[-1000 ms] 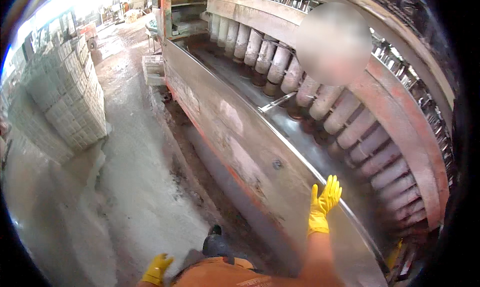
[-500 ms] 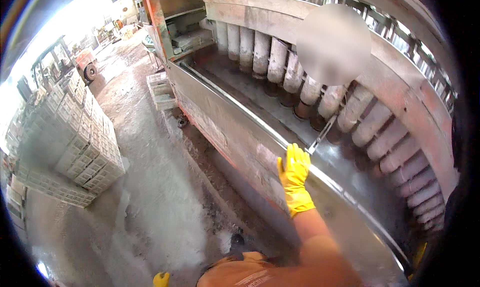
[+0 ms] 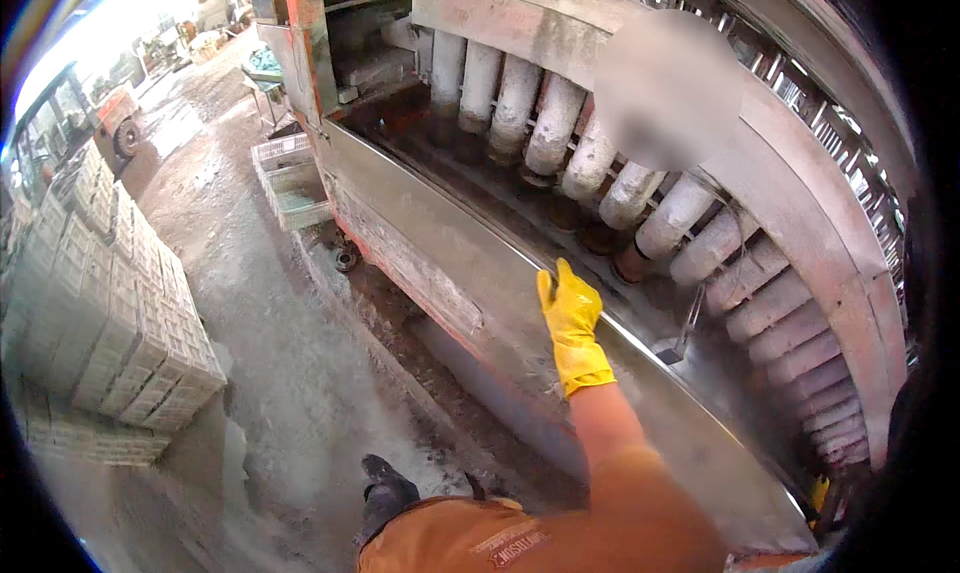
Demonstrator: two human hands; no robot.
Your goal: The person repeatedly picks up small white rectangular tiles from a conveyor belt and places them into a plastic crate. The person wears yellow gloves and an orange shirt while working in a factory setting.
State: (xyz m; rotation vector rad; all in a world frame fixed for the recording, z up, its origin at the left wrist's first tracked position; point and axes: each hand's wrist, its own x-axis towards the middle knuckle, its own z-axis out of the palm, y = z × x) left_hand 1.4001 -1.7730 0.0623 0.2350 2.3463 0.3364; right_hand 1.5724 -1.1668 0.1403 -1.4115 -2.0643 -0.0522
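My right hand [image 3: 573,325], in a yellow rubber glove, lies at the top edge of a long grey metal trough wall [image 3: 440,233]. Its thumb and forefinger point away from me; the other fingers seem bent and are partly hidden. Nothing shows in its grasp. To the right of the hand, a thin metal bar [image 3: 691,321] slants up from the trough floor beside the rim. Beyond the wall, a curved row of upright grey cylinders [image 3: 551,125] stands under a broad metal band [image 3: 545,28]. My left hand is out of the picture.
Stacked pale plastic crates [image 3: 125,308] stand at the left. Another crate [image 3: 292,183] sits against the trough's far end, near an orange post [image 3: 300,43]. A wheeled vehicle [image 3: 118,123] is farther back. My dark boot [image 3: 388,490] is on the dusty floor [image 3: 310,393].
My view has shifted along the wall. The right hand's fingers have bent and the metal bar is now farther from it. My left glove has left the picture; a boot has come in.
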